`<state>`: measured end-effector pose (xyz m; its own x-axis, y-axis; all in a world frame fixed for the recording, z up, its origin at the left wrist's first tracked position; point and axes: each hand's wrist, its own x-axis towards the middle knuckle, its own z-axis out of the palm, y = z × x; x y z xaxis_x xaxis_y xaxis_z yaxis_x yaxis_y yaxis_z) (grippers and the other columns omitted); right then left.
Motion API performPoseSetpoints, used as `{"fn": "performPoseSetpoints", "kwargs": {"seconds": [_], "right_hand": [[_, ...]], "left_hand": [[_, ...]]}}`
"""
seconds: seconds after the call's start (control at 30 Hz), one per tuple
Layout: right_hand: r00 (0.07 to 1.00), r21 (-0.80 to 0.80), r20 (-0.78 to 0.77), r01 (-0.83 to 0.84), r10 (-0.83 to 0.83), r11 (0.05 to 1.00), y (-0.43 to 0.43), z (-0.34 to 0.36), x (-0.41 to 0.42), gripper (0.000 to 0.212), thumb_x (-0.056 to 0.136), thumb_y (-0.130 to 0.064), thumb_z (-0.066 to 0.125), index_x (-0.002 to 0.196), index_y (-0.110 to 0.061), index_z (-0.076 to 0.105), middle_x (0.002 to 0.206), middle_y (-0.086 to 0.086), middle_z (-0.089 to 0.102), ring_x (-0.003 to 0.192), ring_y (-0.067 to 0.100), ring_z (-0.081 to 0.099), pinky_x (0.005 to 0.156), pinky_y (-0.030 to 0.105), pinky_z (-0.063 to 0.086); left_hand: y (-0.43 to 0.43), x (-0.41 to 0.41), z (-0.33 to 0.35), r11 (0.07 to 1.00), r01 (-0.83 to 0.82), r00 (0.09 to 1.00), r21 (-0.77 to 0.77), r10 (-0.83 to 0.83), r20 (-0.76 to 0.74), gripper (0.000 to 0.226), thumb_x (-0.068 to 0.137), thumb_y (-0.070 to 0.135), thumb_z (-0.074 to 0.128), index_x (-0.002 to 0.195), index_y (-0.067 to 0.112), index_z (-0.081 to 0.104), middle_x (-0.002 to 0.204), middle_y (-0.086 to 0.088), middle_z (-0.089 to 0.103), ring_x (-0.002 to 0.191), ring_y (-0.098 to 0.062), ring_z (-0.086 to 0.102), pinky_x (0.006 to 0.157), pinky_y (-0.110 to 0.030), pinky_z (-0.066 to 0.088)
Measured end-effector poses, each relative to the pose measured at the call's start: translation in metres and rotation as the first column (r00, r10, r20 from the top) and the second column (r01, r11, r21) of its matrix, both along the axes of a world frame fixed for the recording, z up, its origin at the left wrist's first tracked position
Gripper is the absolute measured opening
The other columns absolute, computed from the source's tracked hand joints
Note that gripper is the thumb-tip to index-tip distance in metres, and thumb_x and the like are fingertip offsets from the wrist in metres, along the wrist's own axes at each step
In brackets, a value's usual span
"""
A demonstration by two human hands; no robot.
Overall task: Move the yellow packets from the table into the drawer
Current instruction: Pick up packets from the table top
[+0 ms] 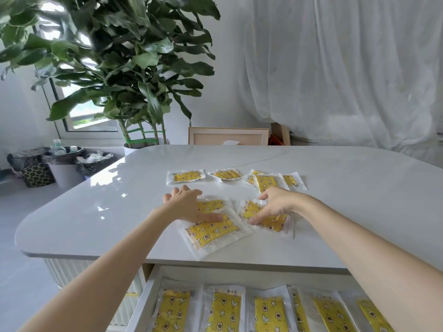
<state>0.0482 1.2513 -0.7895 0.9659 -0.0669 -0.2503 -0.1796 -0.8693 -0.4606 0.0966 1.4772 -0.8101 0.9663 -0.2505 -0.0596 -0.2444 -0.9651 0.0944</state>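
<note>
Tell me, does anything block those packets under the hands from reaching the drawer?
Nothing visible. The left hand presses the near packet, the right hand curls over another packet, and the open drawer sits below the table edge.

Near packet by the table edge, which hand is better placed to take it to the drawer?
Left. The left hand rests on the near packet, thumb across its far end, while the right hand is curled on the right packet. The drawer lies open just below.
</note>
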Motion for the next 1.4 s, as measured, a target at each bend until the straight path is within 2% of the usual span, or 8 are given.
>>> {"fn": "performPoseSetpoints", "kwargs": {"seconds": [0.2,0.43,0.57,0.83,1.1,1.2,1.3,1.4], "right_hand": [[0.989,-0.083,0.021,0.145,-0.143,0.986,0.0,-0.006,0.008,0.117,0.04,-0.064,0.085,0.136,-0.011,0.043,0.135,0.001,0.051,0.122,0.023,0.049,0.1,0.036,0.045],[0.906,0.169,0.248,0.31,-0.344,0.936,0.001,-0.001,0.001,0.05,0.065,-0.036,0.082,0.093,-0.016,0.046,0.091,-0.001,0.058,0.089,0.02,0.059,0.069,0.027,0.044],[0.893,0.697,0.036,0.299,-0.448,0.652,0.006,0.012,-0.007,0.051,0.07,-0.027,0.082,0.114,-0.016,0.057,0.098,0.002,0.069,0.085,0.018,0.066,0.08,0.031,0.053],[0.889,0.864,-0.154,0.333,-0.431,0.378,0.019,0.014,-0.035,0.013,0.082,-0.028,0.073,0.079,-0.02,0.063,0.052,-0.007,0.068,0.043,0.007,0.064,0.061,0.024,0.052],[0.907,0.929,-0.188,0.288,-0.376,0.231,0.049,0.03,-0.086,0.014,0.091,-0.013,0.063,0.104,-0.008,0.063,0.12,0.006,0.059,0.12,0.026,0.054,0.087,0.032,0.042],[0.933,0.951,-0.212,0.264,-0.29,0.157,0.056,0.033,-0.099,0.003,0.092,-0.009,0.06,0.091,-0.007,0.061,0.103,0.011,0.064,0.095,0.028,0.063,0.082,0.041,0.052],[0.948,0.934,-0.167,0.24,-0.271,0.266,0.057,0.032,-0.112,0.027,0.092,-0.006,0.06,0.119,-0.003,0.06,0.095,0.009,0.067,0.076,0.018,0.064,0.063,0.033,0.053],[0.949,0.902,-0.111,0.221,-0.297,0.371,0.049,0.022,-0.127,0.045,0.09,-0.006,0.063,0.133,-0.002,0.049,0.111,0.011,0.068,0.082,0.014,0.065,0.055,0.026,0.055]], "left_hand": [[-0.002,0.003,0.002,0.999,0.038,0.998,0.014,-0.037,-0.046,0.083,0.064,0.084,0.048,0.109,0.015,0.055,0.108,0.002,0.056,0.101,-0.02,0.051,0.085,-0.032,0.031],[-0.007,0.0,0.003,0.992,0.043,0.999,-0.122,-0.046,-0.027,0.067,0.065,0.073,0.063,0.091,0.013,0.05,0.084,0.002,0.052,0.074,-0.015,0.049,0.06,-0.023,0.037],[-0.01,-0.007,0.001,0.971,0.002,0.998,-0.241,-0.018,-0.065,0.069,0.064,0.067,0.07,0.098,0.009,0.054,0.092,-0.001,0.056,0.081,-0.018,0.054,0.067,-0.025,0.042],[-0.006,-0.024,0.0,0.814,-0.153,0.98,-0.56,0.051,-0.194,0.059,0.073,0.05,0.074,0.109,0.008,0.053,0.096,0.0,0.057,0.081,-0.015,0.057,0.057,-0.02,0.045],[0.005,-0.07,0.016,0.469,-0.286,0.957,-0.836,0.101,-0.27,0.091,0.061,0.062,0.074,0.128,0.005,0.051,0.111,-0.009,0.066,0.09,-0.022,0.065,0.071,-0.031,0.055],[0.003,-0.095,0.016,0.324,-0.344,0.938,-0.881,0.069,-0.341,0.057,0.08,0.041,0.071,0.114,0.001,0.049,0.086,-0.008,0.059,0.064,-0.015,0.053,0.048,-0.021,0.044],[-0.004,-0.119,0.017,0.15,-0.403,0.911,-0.903,-0.025,-0.411,0.068,0.087,0.035,0.065,0.14,0.008,0.03,0.094,-0.01,0.058,0.063,-0.014,0.051,0.047,-0.023,0.045],[-0.007,-0.14,0.008,0.196,-0.416,0.898,-0.888,-0.065,-0.435,0.069,0.09,0.039,0.058,0.145,0.01,0.027,0.117,-0.012,0.06,0.079,-0.019,0.06,0.056,-0.027,0.051]]}}
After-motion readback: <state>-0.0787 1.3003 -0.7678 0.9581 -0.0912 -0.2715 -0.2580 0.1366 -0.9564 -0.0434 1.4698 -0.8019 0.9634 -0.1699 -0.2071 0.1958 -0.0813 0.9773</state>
